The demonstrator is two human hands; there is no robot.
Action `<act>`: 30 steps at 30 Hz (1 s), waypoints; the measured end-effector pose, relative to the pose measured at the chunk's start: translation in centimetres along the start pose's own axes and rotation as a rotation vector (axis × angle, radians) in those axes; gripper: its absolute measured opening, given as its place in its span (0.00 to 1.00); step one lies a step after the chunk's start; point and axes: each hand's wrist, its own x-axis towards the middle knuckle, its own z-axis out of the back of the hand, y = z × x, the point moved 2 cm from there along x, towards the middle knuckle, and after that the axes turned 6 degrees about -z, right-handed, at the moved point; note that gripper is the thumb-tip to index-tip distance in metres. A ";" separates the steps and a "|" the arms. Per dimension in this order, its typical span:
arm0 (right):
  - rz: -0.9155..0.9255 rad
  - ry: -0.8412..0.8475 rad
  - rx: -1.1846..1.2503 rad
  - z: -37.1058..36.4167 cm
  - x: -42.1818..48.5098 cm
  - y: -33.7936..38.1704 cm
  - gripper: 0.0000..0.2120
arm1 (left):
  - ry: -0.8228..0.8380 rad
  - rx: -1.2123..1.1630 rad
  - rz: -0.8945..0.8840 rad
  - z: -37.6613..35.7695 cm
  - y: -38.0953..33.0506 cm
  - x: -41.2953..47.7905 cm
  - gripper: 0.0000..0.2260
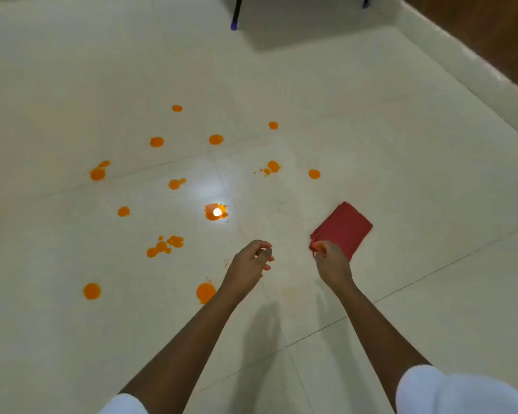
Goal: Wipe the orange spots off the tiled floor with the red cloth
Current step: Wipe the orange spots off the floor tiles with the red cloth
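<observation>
Broadly, the tiled floor [401,174] spread pale beyond both sets of fingers. The right hand [332,264] had its fingertips pinched on the near corner of the folded red cloth [343,228], which lay on the floor just beyond and to the right of them. The left hand [247,265] hung loosely curled, gripping nothing. The orange spots [216,139] lay mostly ahead and left of the left fingers, with one just behind them beside the wrist. Lifted by one corner, the cloth might well unfold and trail through wet spots, smearing them; the left forearm could brush the nearest one. Counted: two hands, one cloth, about thirteen spots or clusters.
</observation>
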 end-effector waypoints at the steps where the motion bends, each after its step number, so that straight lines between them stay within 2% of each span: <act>1: 0.025 0.000 -0.073 -0.9 1.2 -1.0 0.14 | -0.001 -0.003 -0.020 -1.0 1.2 0.8 0.07; 4: -0.020 0.041 -0.315 -2.4 3.6 -3.1 0.19 | 0.015 0.085 -0.041 -2.4 3.4 2.6 0.08; 7: -0.005 0.014 -0.456 -3.3 5.5 -5.2 0.20 | 0.032 0.184 -0.101 -3.3 5.0 4.0 0.10; 10: 0.040 0.023 -0.503 -3.6 4.9 -6.1 0.15 | 0.050 0.309 -0.174 -3.4 5.9 4.7 0.12; 13: 0.094 0.036 -0.488 -3.9 2.1 -7.0 0.08 | 0.125 0.528 -0.253 -3.8 6.5 3.9 0.16; 16: 0.048 -0.198 -0.374 -3.6 2.7 -6.3 0.14 | 0.195 0.715 -0.283 -4.6 7.5 3.7 0.21; 17: 0.013 -0.238 -0.344 -3.7 3.5 -5.9 0.19 | 0.212 0.794 -0.304 -5.0 7.8 3.7 0.24; 19: -0.024 -0.146 -0.383 -5.0 5.1 -5.9 0.31 | 0.228 0.968 -0.346 -5.6 9.0 4.2 0.28; 20: -0.006 -0.102 -0.442 -5.9 5.5 -6.3 0.33 | 0.218 1.043 -0.373 -5.6 9.3 4.2 0.29; 24: 0.242 -0.128 -0.604 -9.9 2.0 -8.1 0.29 | 0.147 1.168 -0.353 -3.9 12.5 3.4 0.35; 27: 0.460 -0.015 -0.541 -13.8 -4.0 -7.2 0.26 | 0.071 1.221 -0.304 -0.8 15.1 1.3 0.41; 28: 0.516 0.065 -0.549 -15.1 -4.8 -6.1 0.25 | 0.055 1.235 -0.267 0.4 16.1 0.5 0.42; 30: 0.662 0.072 -0.619 -16.3 -3.1 -3.3 0.24 | 0.030 1.252 -0.226 2.1 17.7 -0.2 0.44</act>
